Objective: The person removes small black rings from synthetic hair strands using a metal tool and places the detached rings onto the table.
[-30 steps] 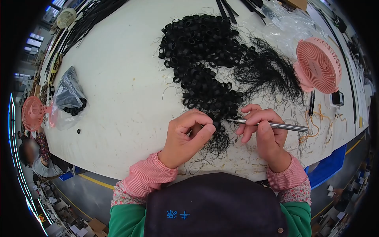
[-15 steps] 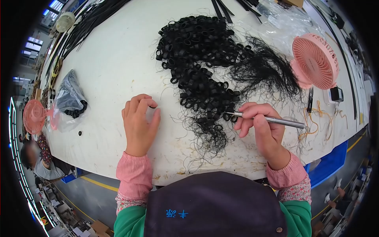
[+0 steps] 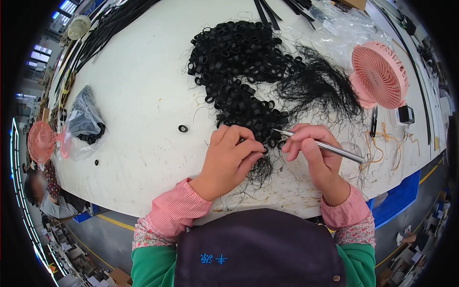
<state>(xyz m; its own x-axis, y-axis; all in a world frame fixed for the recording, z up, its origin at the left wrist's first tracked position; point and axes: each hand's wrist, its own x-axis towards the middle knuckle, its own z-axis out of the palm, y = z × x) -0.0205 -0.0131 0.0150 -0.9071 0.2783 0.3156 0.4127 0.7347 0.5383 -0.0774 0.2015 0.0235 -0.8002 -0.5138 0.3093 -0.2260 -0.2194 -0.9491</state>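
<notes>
"Seeing blk ring pile [image 3: 239, 62] where?"

"On wht table [image 3: 138, 158], upper ctr, w/ loose blk strands [image 3: 318, 86] just beside, R side."

"Doing what w/ R hand [image 3: 319, 160]?"

"Gripping metal tool [image 3: 334, 149] btwn thumb & fingers, tip at pile's lower edge."

"And w/ L hand [image 3: 227, 162]?"

"Back by pile vs a moment ago, thumb & index pinched narrow; can't tell if on a ring. Left one loose ring [image 3: 182, 128] on table, L of pile."

"Spotting anything farther R?"

"Yep, pink fan [image 3: 380, 76], near clr plastic [image 3: 351, 28]."
</notes>
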